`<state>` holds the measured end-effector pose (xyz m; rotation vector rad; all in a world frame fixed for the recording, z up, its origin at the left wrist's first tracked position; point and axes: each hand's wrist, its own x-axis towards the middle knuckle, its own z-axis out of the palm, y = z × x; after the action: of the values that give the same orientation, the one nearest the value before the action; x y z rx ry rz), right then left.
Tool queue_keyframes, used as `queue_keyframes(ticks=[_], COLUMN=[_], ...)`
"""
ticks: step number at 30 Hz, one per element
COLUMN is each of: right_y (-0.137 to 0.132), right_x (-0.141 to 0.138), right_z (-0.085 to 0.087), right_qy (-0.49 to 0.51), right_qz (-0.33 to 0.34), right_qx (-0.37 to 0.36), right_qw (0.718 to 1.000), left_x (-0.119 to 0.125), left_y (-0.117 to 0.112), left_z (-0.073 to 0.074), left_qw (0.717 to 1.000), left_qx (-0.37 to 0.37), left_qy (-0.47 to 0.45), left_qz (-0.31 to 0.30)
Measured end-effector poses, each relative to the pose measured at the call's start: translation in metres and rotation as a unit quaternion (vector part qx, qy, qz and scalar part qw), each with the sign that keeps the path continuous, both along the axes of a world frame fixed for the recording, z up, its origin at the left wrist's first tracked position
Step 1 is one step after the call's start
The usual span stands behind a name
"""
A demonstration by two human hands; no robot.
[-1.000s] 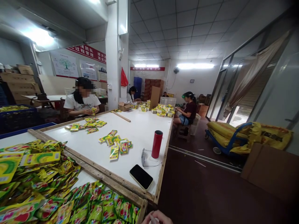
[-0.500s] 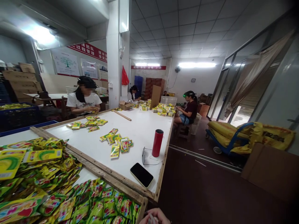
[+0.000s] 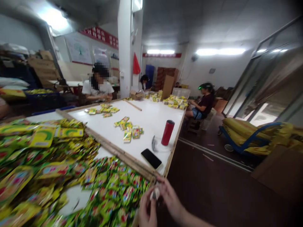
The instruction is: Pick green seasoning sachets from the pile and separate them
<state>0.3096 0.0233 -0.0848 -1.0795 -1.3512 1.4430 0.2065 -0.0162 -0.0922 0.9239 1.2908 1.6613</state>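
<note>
My left hand (image 3: 147,206) and my right hand (image 3: 171,198) meet at the near corner of the table frame. Between their fingertips is a small whitish object with a dark part (image 3: 155,193), too blurred to name. Both hands are closed around it, the left thumb lying against its near side. Just left of the hands spreads a heap of small green and yellow packets (image 3: 111,189). Beyond them a black phone (image 3: 151,158) lies on the white table (image 3: 109,130), near a pair of glasses (image 3: 153,143) and an upright red cylinder (image 3: 168,132).
Wooden strips (image 3: 118,153) edge the table and divide it. Yellow boxes (image 3: 127,127) lie in groups on it. Several people sit around, one in a white shirt (image 3: 98,90), another in dark red (image 3: 205,102). A blue trolley (image 3: 246,138) with yellow sacks stands right.
The view has swung left and tilted downward. Both hands are now in sight at the table corner, where only part of one hand showed at the bottom edge before.
</note>
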Motion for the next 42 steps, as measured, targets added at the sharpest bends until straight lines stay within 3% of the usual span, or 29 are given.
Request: queue_keyframes(ticks=[2, 7, 10, 15, 23, 26, 28, 31, 33, 37, 42], right_y=[0.004, 0.019, 0.02, 0.022, 0.032, 0.03, 0.028, 0.025, 0.024, 0.027, 0.033], right_x=[0.003, 0.006, 0.004, -0.011, -0.057, -0.071, -0.079, -0.087, -0.091, -0.099, -0.103], right_z=[0.017, 0.038, 0.047, 0.062, 0.065, 0.059, 0.055, 0.056, 0.061, 0.072, 0.078], right_qy=[0.013, -0.018, -0.11, -0.231, -0.209, -0.158, -0.127, -0.092, -0.05, 0.047, 0.07], right_qz=[0.016, 0.138, 0.203, 0.267, 0.323, 0.328, 0.318, 0.314, 0.347, 0.442, 0.458], right_qx=[-0.038, 0.003, 0.1, 0.254, 0.305, 0.271, 0.241, 0.2, 0.134, -0.024, 0.001], right_qw=[0.999, 0.99, 0.968, 0.9, 0.871, 0.891, 0.908, 0.924, 0.927, 0.895, 0.886], left_x=[-0.005, -0.015, -0.018, -0.03, -0.067, -0.08, -0.088, -0.099, -0.104, -0.11, -0.11], left_y=[-0.001, -0.002, -0.003, -0.002, -0.022, -0.034, -0.04, -0.048, -0.052, -0.059, -0.059], left_z=[0.002, 0.006, 0.005, 0.005, 0.034, 0.045, 0.05, 0.055, 0.057, 0.059, 0.056], left_qw=[1.0, 0.999, 0.997, 0.978, 0.928, 0.916, 0.931, 0.969, 0.982, 0.982, 0.977], left_qx=[-0.005, -0.019, -0.017, -0.043, -0.038, -0.018, 0.0, 0.032, 0.038, 0.039, 0.044], left_qy=[-0.019, -0.039, -0.075, -0.201, -0.365, -0.393, -0.349, -0.192, -0.09, 0.072, 0.128], left_qz=[-0.007, 0.009, 0.016, 0.039, 0.07, 0.085, 0.108, 0.151, 0.164, 0.17, 0.166])
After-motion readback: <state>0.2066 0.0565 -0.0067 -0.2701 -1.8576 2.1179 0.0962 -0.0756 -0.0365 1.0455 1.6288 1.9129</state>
